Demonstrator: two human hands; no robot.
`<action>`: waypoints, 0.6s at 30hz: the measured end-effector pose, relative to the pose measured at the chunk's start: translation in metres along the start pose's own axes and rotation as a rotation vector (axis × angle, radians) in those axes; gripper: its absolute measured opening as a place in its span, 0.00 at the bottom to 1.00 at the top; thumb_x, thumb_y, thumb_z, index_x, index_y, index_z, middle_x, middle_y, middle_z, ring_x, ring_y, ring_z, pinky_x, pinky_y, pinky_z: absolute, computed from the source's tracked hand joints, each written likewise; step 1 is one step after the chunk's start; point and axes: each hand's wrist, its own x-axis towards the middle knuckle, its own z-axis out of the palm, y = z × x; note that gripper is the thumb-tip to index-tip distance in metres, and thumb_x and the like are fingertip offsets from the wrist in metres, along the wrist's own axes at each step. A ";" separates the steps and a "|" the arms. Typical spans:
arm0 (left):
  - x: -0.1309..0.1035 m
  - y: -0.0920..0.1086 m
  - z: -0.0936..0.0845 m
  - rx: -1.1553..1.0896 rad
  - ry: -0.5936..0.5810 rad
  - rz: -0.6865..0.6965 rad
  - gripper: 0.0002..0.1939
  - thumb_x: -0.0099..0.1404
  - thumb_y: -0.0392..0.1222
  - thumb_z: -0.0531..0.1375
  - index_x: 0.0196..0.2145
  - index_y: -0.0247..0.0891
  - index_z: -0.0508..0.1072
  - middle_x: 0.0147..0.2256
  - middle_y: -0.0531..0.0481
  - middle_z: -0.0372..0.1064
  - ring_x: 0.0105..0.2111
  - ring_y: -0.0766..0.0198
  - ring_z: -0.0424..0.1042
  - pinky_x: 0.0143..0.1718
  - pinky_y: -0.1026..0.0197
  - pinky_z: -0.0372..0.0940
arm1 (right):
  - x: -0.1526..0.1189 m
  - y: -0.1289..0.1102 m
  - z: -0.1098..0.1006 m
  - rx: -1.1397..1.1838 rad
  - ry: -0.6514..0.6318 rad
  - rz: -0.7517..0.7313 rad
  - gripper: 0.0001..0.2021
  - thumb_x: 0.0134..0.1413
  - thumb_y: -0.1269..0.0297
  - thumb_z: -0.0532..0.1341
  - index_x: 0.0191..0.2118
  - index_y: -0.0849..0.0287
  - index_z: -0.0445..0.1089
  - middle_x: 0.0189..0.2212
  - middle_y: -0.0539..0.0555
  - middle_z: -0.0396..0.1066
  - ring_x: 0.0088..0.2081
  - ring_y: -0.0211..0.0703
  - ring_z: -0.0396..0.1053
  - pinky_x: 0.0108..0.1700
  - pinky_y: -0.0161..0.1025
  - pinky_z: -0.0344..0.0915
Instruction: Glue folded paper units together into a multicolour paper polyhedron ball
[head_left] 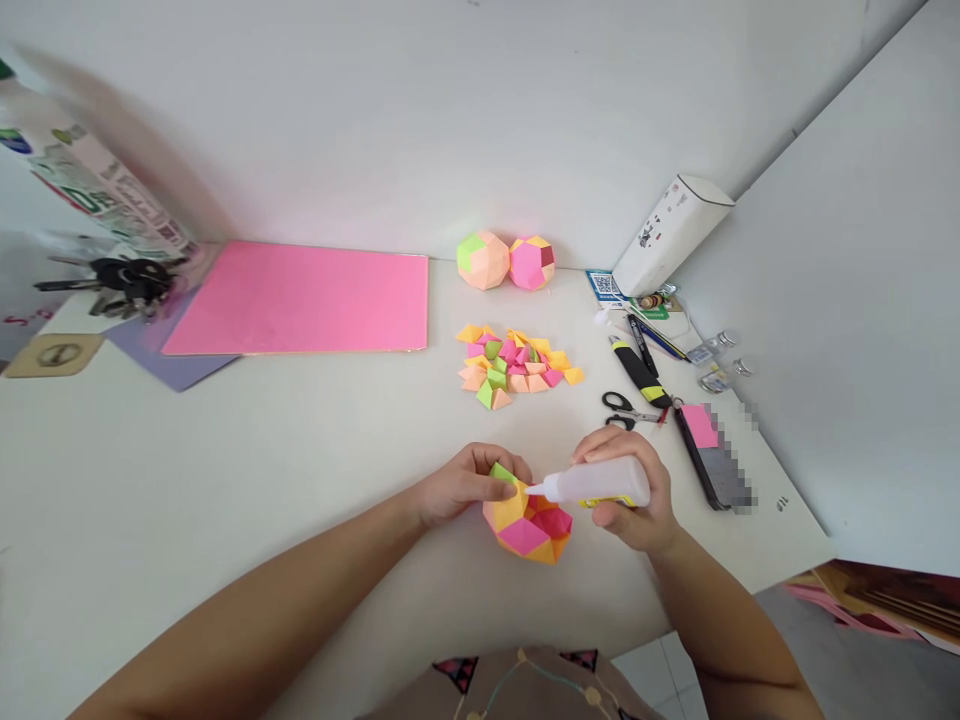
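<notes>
Your patterned top sits nearest, then the white table, with an open-sided paper ball before you. Your left hand pinches its rim between thumb and curled fingers; your right hand is wrapped round a squeeze bottle, nozzle at that rim. Beyond lie loose folded paper pieces, then two whole balls side by side near the wall.

QR code on a blue card, lettering on the tall bottle illegible.

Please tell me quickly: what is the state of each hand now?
Left hand: closed, holding the open-sided paper ball.
Right hand: closed around the glue bottle.
</notes>
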 end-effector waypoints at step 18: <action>0.000 -0.005 -0.003 0.002 0.010 0.008 0.09 0.50 0.37 0.67 0.21 0.34 0.70 0.28 0.50 0.69 0.31 0.63 0.68 0.34 0.60 0.60 | 0.001 0.000 0.002 0.004 0.003 0.005 0.19 0.46 0.52 0.67 0.42 0.56 0.67 0.32 0.54 0.68 0.32 0.43 0.68 0.30 0.39 0.67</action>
